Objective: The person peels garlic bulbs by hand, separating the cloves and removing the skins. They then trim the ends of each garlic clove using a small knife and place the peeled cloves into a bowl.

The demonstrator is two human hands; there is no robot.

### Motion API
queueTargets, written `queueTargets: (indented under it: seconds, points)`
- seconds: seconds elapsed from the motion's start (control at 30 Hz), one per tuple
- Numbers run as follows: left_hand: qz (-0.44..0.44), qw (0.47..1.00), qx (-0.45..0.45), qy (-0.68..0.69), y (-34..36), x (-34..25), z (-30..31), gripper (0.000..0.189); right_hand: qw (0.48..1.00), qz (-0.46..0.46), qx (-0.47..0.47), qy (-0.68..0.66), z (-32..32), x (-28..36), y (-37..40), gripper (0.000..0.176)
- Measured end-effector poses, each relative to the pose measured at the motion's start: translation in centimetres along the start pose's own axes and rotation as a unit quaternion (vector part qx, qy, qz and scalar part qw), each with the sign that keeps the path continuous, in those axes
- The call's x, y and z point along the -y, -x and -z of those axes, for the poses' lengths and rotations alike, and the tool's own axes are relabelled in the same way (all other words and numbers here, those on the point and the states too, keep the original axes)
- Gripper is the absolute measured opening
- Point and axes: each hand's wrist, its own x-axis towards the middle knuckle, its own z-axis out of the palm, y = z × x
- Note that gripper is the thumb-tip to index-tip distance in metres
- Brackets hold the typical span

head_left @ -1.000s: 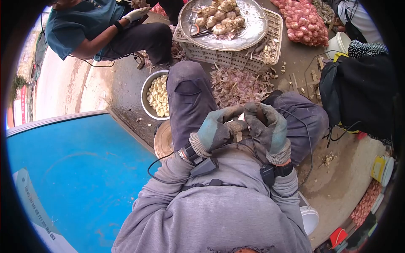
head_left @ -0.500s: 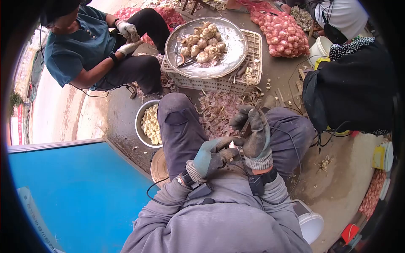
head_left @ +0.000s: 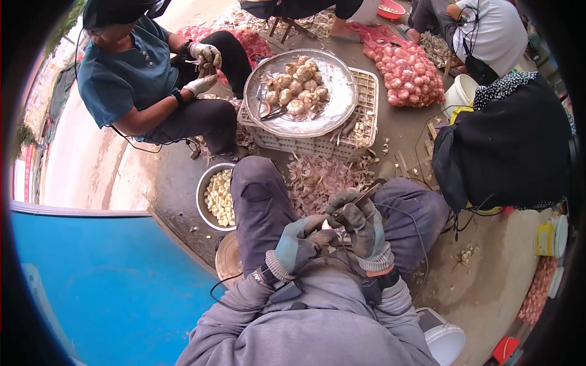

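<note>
In my left hand, gloved in teal and grey, a small whitish garlic clove is pinched at the fingertips. My right hand, gloved alike, has its fingers wrapped around a narrow dark-brown tool; its kind is not clear, and part of it is hidden by the glove. Both hands are close together above my lap, nearly touching. A heap of garlic skins lies on the ground just beyond them. To the left of my knee stands a metal bowl of peeled cloves.
Ahead, a round metal tray with garlic heads and orange-handled cutters rests on a plastic crate. A gloved person sits at left. A red net sack of garlic lies behind; a blue panel is near left.
My right hand has turned, tilting the brown tool from nearly upright toward the right and lower, nearer the clove. The camera view has tipped up slightly, shifting everything lower.
</note>
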Motion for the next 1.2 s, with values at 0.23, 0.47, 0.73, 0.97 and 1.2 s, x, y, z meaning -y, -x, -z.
queueTargets:
  seconds: [0.23,0.47,0.73,0.97,1.2]
  points:
    - [-0.057,0.995,-0.03,-0.075,0.0,0.2,-0.5,0.029,0.995,-0.045,0.029,0.084,1.5,0.4,0.0,0.039]
    - [-0.179,0.956,-0.087,-0.217,-0.8,-1.1,-0.3,0.026,0.994,0.019,-0.052,0.097,1.1,2.2,0.1,0.028]
    - [-0.179,0.938,-0.084,-0.285,-1.5,0.4,-0.4,0.031,0.985,0.027,-0.039,0.168,-0.4,1.5,0.7,0.026]
    - [-0.232,0.897,-0.102,-0.362,-1.6,1.1,-0.1,0.033,0.999,-0.027,-0.008,-0.04,0.2,0.8,0.1,0.021]
    - [-0.215,0.918,-0.073,-0.324,-1.0,0.8,-0.3,0.034,0.986,0.034,-0.059,0.153,-0.9,1.0,0.5,0.02]
